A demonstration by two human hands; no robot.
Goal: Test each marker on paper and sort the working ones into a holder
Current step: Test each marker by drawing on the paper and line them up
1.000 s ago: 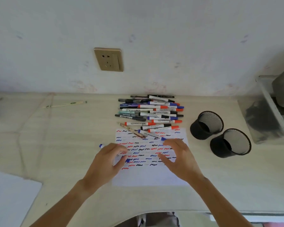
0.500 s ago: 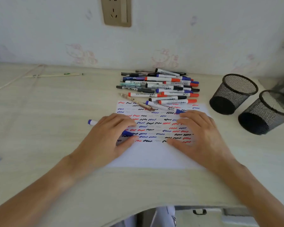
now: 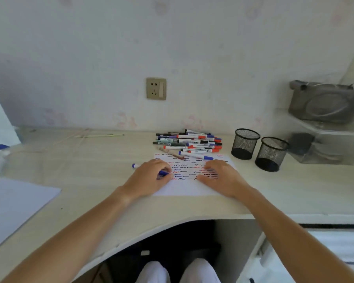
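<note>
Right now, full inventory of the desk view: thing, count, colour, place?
paper: one, white with red, blue, black squiggles, desk centre
marker pile: many, count unclear, mixed caps, behind paper
holders: two, black mesh, right of the pile
blue marker: one, in left hand
socket: one, gold, on the wall
sheets: white, desk's left edge
left hand: grips blue marker
right hand: flat on paper

White paper (image 3: 184, 188) with red, blue, black squiggles; black mesh holders (image 3: 246, 143); blue-capped white marker (image 3: 135, 166); beige desk (image 3: 86, 160).
</note>
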